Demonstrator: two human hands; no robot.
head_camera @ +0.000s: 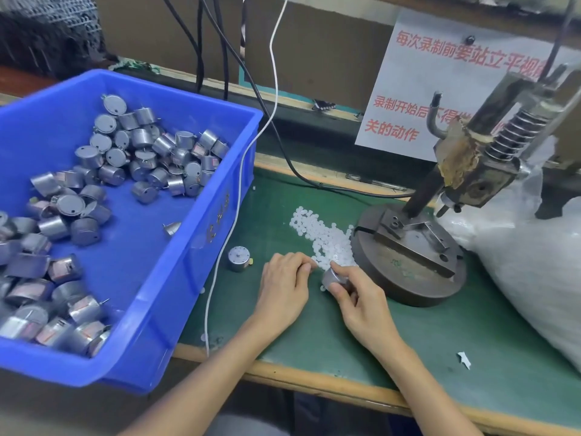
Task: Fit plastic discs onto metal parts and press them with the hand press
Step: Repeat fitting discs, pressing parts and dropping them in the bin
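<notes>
A pile of small white plastic discs (pixel 320 234) lies on the green mat, just left of the hand press (pixel 412 253). My right hand (pixel 355 297) grips a small silver metal part (pixel 331 278) at the near edge of the pile. My left hand (pixel 287 281) lies beside it, fingers curled, its fingertips at the edge of the discs; whether they pinch a disc is hidden. Another metal part (pixel 239 259) stands alone on the mat to the left. The press's round base holds a steel fixture, and its ram (pixel 471 171) hangs raised above it.
A blue bin (pixel 201 253) holding several metal parts fills the left side and overhangs the table edge. A white cable (pixel 239 190) runs down beside the bin. A large clear plastic bag (pixel 540 272) lies at right. A paper sign (pixel 418 99) stands behind the press.
</notes>
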